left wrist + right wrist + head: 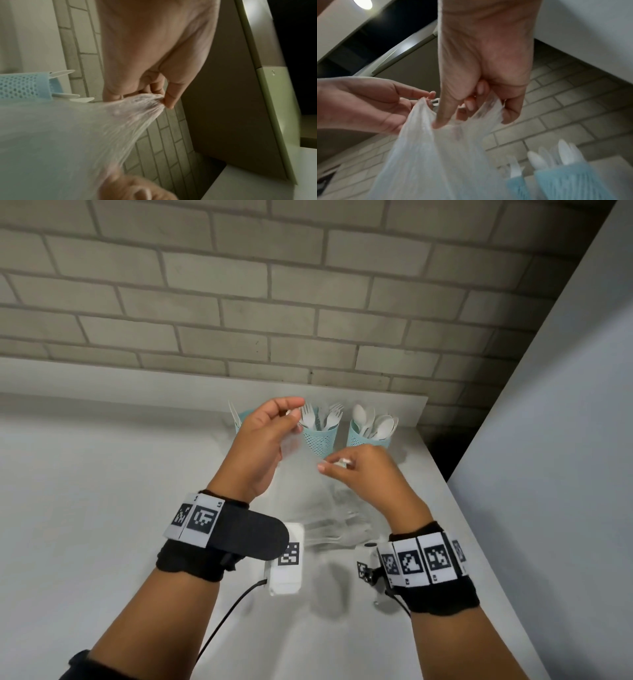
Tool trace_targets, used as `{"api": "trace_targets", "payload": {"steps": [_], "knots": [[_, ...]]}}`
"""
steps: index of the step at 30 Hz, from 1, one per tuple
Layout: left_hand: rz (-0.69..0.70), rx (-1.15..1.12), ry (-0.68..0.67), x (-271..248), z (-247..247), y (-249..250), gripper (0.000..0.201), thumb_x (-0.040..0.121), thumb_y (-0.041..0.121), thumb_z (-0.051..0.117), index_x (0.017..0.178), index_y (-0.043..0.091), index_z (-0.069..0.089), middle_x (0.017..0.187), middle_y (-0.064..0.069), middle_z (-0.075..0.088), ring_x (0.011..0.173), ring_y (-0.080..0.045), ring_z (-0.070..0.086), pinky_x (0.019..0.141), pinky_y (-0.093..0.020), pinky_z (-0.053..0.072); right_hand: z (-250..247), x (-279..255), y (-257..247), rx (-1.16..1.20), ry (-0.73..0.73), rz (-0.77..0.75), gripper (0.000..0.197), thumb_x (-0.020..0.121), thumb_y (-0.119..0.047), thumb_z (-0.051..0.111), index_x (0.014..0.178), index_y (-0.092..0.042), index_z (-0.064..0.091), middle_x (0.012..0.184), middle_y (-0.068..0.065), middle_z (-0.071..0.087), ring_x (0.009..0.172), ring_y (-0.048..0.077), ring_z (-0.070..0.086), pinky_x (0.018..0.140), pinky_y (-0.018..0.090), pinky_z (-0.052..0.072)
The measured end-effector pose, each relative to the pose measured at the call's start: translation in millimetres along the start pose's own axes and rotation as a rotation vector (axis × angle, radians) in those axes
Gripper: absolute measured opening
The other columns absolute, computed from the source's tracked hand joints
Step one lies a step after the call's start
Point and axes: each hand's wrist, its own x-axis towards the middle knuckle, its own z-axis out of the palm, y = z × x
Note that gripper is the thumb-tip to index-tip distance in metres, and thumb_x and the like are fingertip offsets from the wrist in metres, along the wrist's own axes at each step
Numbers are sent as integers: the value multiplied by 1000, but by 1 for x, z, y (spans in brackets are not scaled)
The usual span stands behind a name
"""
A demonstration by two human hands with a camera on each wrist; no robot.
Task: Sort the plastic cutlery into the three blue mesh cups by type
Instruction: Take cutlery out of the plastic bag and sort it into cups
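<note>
Three blue mesh cups stand at the table's far edge. The left cup [239, 421] is mostly hidden by my left hand, and knife tips [66, 95] stick out of it [20, 86]. The middle cup [320, 441] holds forks [322, 417] and the right cup [368, 438] holds spoons [375, 421]. A clear plastic bag [308, 494] hangs between my hands with pale cutlery [337, 530] lying in its bottom. My left hand [291, 414] pinches the bag's rim [150, 100]. My right hand [334, 465] grips the other side of the bag [488, 112], with a small white piece [343, 463] between its fingers.
A grey brick wall [274, 302] rises right behind the cups. A tall white panel [565, 440] stands on the right, beyond the table's right edge [455, 498]. A black cable [226, 621] trails from my left wrist over the white tabletop [102, 491].
</note>
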Motion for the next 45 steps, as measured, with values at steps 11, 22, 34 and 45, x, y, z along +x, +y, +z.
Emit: {"api": "trace_targets", "payload": {"steps": [11,22,34,45], "knots": [[98,319,-49,-14,-14,7,24,99,23,40,97,20,63,44,14,34,43,-3,31,50,-13,33,-6,-12,5,516,101,11,12,87,-21,64,93,-28,72,105,-13,60,107,2,54,101,25,40],[82,580,-190,-20,-13,29,27,78,14,43,84,20,69,47,12,43,45,-1,38,53,-16,41,15,-14,-16,-215,-198,160,38,99,-41,29,95,-29,64,89,-3,67,110,19,53,107,45,10],[-339,1001,-88,-2,-33,-54,39,80,18,64,52,15,37,53,-1,34,51,-16,35,57,-25,34,25,-18,4,-242,106,366,59,85,-32,65,134,-20,37,123,12,41,102,34,56,83,37,48],[-729,-646,169,1,-52,-65,37,86,-6,38,58,-3,61,76,-15,68,68,-27,70,84,-52,51,24,-8,42,1546,104,843,16,95,6,36,99,4,51,65,18,70,53,25,69,47,36,56]]}}
